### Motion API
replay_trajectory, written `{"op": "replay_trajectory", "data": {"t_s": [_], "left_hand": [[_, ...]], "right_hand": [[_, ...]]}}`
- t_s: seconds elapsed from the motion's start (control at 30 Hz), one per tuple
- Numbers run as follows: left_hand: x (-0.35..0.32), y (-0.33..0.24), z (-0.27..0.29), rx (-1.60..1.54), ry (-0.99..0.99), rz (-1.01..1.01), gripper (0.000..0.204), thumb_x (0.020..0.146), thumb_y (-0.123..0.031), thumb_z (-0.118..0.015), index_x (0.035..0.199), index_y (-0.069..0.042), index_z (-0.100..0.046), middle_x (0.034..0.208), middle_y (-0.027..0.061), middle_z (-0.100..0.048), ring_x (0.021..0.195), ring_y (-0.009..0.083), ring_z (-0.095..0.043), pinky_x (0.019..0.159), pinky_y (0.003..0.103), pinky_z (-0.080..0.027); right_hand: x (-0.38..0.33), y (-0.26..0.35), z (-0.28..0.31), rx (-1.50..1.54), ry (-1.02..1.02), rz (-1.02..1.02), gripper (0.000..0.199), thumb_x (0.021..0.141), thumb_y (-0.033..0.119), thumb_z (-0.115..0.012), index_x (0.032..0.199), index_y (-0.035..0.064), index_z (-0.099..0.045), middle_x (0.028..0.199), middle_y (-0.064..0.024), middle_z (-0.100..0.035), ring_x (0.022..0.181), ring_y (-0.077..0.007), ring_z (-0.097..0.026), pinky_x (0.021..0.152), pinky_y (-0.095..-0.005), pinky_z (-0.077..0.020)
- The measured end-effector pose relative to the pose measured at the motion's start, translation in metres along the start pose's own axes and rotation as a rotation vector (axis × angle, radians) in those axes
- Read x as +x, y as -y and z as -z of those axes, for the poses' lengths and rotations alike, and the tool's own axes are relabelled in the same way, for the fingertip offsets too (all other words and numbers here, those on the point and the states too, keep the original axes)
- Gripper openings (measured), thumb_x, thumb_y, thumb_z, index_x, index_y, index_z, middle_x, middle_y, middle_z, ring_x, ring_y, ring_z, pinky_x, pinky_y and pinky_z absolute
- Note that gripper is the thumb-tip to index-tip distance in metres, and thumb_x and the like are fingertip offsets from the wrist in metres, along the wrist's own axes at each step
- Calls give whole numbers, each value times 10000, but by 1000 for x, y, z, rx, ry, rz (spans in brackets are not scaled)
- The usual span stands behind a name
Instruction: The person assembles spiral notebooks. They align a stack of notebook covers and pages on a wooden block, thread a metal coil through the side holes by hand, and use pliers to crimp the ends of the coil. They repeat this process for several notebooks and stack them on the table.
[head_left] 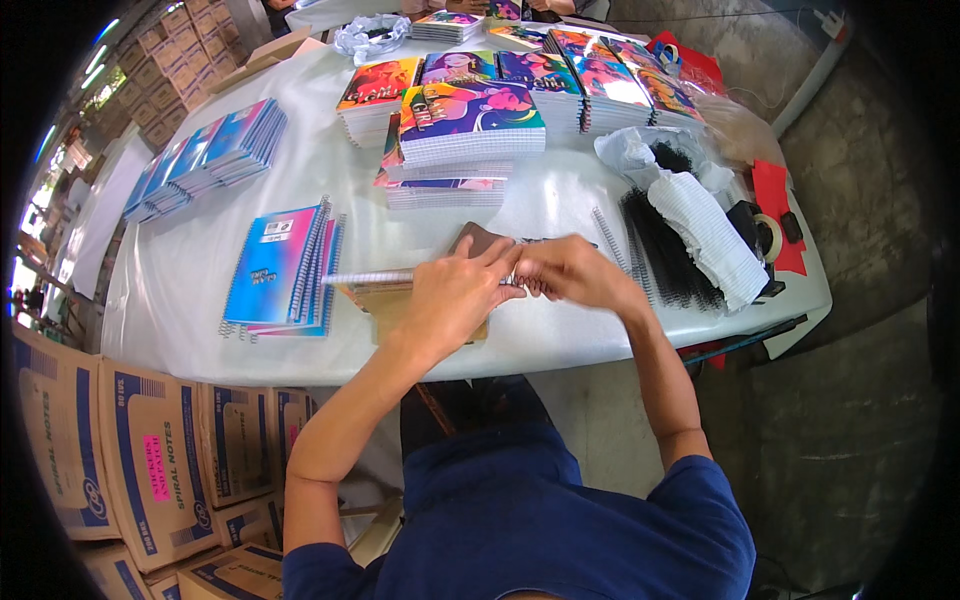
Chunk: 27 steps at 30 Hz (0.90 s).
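Observation:
In front of me my left hand [455, 295] grips a notebook [372, 277], seen nearly edge-on as a thin white strip of pages. My right hand [575, 275] meets it at the notebook's right end, fingers pinched on a dark spiral coil [535, 288] that my fingers partly hide. Beneath the hands is a brown cardboard piece [385, 308], and a darker brown panel [480, 240] rises just beyond my left fingers. To the left lie spiral-bound notebooks [272, 265] with blue and pink covers, loosely stacked.
Beyond the hands stand stacks of colourful-covered page blocks [472, 125]. Black spiral coils [665, 250], white crumpled paper [705, 235] and a tape roll [768, 238] lie at right. More blue notebooks [210, 155] sit far left. Cartons [150, 450] are piled below the table's left side.

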<state>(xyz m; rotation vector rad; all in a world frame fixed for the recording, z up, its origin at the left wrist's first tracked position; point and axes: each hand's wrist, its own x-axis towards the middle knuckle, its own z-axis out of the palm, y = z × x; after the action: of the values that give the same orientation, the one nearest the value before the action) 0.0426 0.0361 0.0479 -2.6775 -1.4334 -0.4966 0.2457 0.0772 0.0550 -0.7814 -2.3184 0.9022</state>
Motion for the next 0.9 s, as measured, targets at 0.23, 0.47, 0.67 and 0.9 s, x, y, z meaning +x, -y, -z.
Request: {"op": "replay_trajectory", "data": {"t_s": [0.23,0.47,0.67,0.9], "left_hand": [[1,-3,-3,93,-73,-35,676,856,-471,-574,1446,-233,-347,1365,76,-509,1015,335,-615,743,414,-556],[-9,13,0,31,-258,139,882,764,-446,-682,1493,-226,-235,1397,127,-477,1154,324,-564,943,467,-470],[-6,21,-2,-38,-231,200,1011,683,-444,-746,1502,-214,-199,1347,144,-523,1167,307,-561,991,462,-431],[-12,28,3,-29,-236,205,1002,669,-432,-757,1495,-221,-230,1299,129,-567,1142,308,-579,984,477,-429]], "right_hand": [[52,-135,-62,-198,9,357,238,868,177,-611,1011,-12,-627,1010,-233,-620,1041,-362,-579,866,-417,-473],[46,-76,21,454,100,-192,486,819,318,-666,1197,14,-636,1066,-116,-694,918,-199,-647,842,-324,-491],[40,-47,31,248,296,-220,599,807,413,-623,1135,-88,-637,1212,-254,-602,1124,-302,-590,983,-366,-424],[46,-50,16,427,296,-66,589,825,385,-665,1129,-117,-620,1216,-263,-592,1139,-335,-562,1001,-395,-400]]}}
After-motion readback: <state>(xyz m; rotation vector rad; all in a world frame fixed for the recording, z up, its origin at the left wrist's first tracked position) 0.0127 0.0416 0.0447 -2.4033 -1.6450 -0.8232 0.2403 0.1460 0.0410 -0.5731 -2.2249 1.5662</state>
